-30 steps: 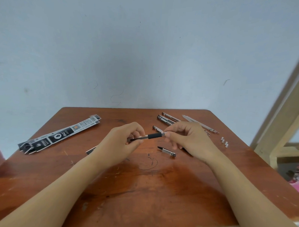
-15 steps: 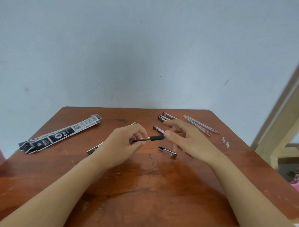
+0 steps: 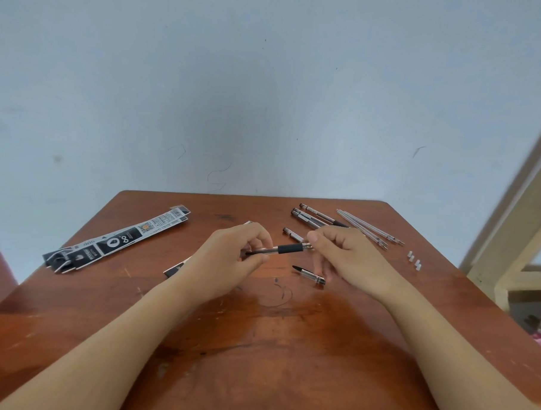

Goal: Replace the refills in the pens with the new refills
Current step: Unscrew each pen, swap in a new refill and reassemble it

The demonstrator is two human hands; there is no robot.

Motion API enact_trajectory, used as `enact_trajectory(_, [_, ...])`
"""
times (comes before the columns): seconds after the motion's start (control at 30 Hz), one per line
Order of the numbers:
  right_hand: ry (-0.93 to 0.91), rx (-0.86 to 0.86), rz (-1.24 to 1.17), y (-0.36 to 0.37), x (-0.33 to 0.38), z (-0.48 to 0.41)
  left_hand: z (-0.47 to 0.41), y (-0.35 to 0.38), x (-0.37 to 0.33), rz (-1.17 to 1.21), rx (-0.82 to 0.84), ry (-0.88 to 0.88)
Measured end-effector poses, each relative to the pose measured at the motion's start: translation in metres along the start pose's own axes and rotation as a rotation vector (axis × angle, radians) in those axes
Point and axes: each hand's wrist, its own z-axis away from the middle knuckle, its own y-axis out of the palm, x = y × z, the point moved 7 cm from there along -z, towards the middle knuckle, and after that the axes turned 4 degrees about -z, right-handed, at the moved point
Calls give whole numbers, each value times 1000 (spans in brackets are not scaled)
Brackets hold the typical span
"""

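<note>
Gripping the pen (image 3: 289, 248) barrel, left hand (image 3: 229, 259) holds it above table (image 3: 257, 343); right hand (image 3: 350, 261) pinches its tip end. Refills (image 3: 369, 229) lie far right on the table.

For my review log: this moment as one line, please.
left hand grips pen barrel | right hand pinches its tip end | pen cap on table | refills lying beyond right hand

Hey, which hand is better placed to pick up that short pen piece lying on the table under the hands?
Right. The right hand has fingers hanging just beside the pen piece, while the left hand grips the pen and sits farther away.
</note>
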Motion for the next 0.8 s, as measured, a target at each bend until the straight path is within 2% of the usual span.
enact_trajectory(0.1, [8,26,-62,-2,1,0,0,-1,-1,0,-5,-5])
enact_trajectory(0.4, [-1,-22,21,-3,-2,-1,0,0,-2,-18,-4,12])
enact_trajectory(0.8, [69,21,68,2,-5,0,3,-1,-11,-276,-108,228])
